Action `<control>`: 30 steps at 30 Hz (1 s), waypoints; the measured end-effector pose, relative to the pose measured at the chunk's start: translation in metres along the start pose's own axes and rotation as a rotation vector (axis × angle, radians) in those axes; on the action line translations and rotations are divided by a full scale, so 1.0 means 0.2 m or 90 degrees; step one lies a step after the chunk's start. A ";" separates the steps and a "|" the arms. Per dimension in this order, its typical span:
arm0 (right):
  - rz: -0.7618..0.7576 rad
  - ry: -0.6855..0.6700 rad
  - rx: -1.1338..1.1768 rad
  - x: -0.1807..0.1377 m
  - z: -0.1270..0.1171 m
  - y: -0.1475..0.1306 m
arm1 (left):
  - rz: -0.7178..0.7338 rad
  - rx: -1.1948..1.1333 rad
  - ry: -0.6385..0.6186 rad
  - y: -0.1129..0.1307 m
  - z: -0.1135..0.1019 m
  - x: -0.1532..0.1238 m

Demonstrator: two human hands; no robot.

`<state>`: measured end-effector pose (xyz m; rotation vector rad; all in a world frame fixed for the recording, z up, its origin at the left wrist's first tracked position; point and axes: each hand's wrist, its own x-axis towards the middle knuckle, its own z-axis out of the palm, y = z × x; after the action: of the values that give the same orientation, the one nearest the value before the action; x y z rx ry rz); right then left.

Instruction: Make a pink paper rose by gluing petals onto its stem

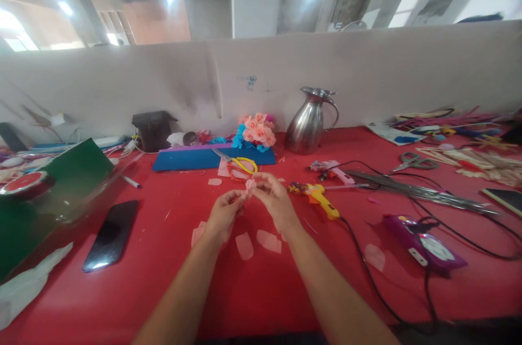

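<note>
Between my two hands is a small pink paper flower (pixel 250 187), held above the red table. My left hand (pixel 225 211) pinches its lower end between thumb and fingers. The fingers of my right hand (pixel 274 199) are closed on the petals from the other side. Cut pink paper petals (pixel 244 246) lie on the table below my wrists, and one pink petal (pixel 269 241) is close to my right forearm. Just beyond my hands rest scissors (pixel 240 164) with yellow and orange handles. To the right lies a yellow hot glue gun (pixel 322 199).
Behind are a blue board (pixel 191 159), pink and blue paper flowers (pixel 258 132) and a steel jug (pixel 308 122). A black phone (pixel 112 233) and green sheet (pixel 77 187) lie left. Right are a purple power strip (pixel 424 244), cables, a pink glue gun (pixel 336 172) and grey-green-handled scissors (pixel 416 161).
</note>
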<state>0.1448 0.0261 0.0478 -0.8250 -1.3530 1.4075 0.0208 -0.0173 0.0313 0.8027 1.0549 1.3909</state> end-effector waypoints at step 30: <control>0.082 0.041 -0.004 0.01 -0.04 -0.05 | -0.069 -0.050 -0.028 0.00 -0.01 0.00</control>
<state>0.1534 0.0298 0.0574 -0.9677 -1.2746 1.4632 0.0196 -0.0182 0.0305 0.7052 0.9899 1.3089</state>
